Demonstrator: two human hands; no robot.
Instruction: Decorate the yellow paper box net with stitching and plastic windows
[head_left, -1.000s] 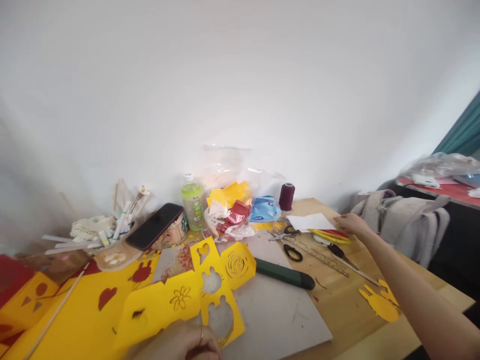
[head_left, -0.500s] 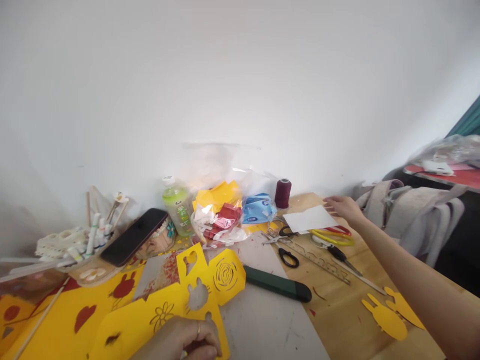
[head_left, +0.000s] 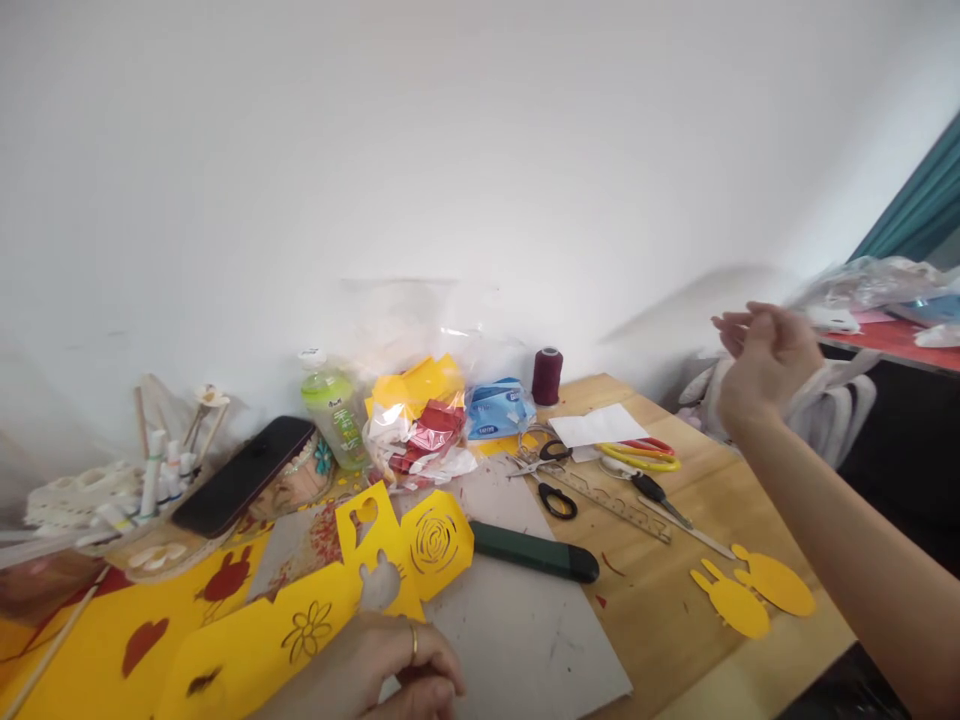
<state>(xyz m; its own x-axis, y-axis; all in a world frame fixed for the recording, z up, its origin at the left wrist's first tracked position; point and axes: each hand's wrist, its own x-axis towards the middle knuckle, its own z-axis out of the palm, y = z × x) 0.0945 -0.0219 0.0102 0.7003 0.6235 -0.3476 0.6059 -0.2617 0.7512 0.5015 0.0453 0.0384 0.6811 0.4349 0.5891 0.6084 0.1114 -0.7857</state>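
My left hand (head_left: 394, 665), with a ring on one finger, rests low in the middle with its fingers curled in. It overlaps the yellow cut-out paper (head_left: 259, 640); what its fingers hold, if anything, is hidden. Raised above the right side of the table is my right hand (head_left: 769, 365), its fingers loosely bent and nothing visible in them. Below that arm lie two yellow rabbit-shaped paper pieces (head_left: 731, 603). On the grey board (head_left: 540, 640) sits a dark green craft knife (head_left: 536, 552), to the right of the paper.
Scissors (head_left: 557, 500), a clear ruler (head_left: 615, 505) and white paper (head_left: 600, 427) lie near the right. Behind stand a bottle (head_left: 335, 420), a bag of scraps (head_left: 420, 430), a tissue pack (head_left: 499, 408) and a thread spool (head_left: 547, 377). A phone (head_left: 244, 478) rests at the left.
My right hand has lifted off the table's back right area and moved right and up. My left hand has shifted slightly right over the yellow paper. The view has turned a little rightward.
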